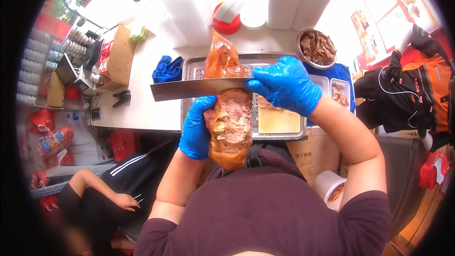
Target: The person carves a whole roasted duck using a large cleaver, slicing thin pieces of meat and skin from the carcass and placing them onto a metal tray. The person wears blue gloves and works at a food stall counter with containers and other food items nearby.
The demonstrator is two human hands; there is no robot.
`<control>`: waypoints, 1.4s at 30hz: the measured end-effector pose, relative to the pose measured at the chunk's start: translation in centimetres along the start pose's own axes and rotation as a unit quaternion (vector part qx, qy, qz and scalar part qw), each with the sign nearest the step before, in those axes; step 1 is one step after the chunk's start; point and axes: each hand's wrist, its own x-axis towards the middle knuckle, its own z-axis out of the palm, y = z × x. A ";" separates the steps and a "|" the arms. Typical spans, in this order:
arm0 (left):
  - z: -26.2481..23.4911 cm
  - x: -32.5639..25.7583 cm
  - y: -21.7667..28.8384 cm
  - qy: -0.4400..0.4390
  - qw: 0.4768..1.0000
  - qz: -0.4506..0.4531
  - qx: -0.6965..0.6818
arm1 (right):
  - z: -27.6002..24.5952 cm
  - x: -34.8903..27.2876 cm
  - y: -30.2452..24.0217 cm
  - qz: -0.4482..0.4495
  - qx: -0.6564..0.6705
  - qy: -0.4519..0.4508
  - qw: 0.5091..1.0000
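Note:
A browned roast duck (230,130) is tilted lengthwise in front of me, its far end over the perforated steel tray (188,73) and its near end close to my body. Pale, torn meat shows on its near half. My left hand (195,128), in a blue glove, grips the duck's left side. In my gloved right hand (284,85) is a broad knife (189,89), with its long blade stretching left across the duck's middle. Whether the edge is cutting in cannot be told. Beside the duck, a yellowish cutting board (279,121) lies on the tray with some pieces behind it.
Behind the tray at right stands a steel bowl (318,66) of shredded meat. A small white tray (347,102) holds meat pieces. A blue cloth (167,69) lies at left. Below right is a white bucket (324,182). One person sits at left; another stands at right.

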 end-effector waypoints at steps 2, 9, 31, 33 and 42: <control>-0.3 0.0 0.4 0.011 1.000 0.001 0.009 | -0.1 -1.1 0.6 0.007 -0.032 -0.014 0.999; -0.7 1.2 0.0 -0.021 0.999 -0.024 0.004 | 1.4 -0.8 0.3 0.035 0.030 0.002 0.999; -5.9 5.4 -3.0 0.112 0.971 0.130 0.165 | 3.4 -3.0 0.3 0.448 0.379 -0.286 0.758; -8.0 5.1 -2.7 0.136 0.975 0.119 0.129 | 3.4 -5.3 1.4 0.457 0.343 -0.222 0.790; -12.3 1.8 -0.8 0.223 0.967 0.113 0.056 | 10.6 -14.4 4.0 0.308 -0.085 -0.236 0.918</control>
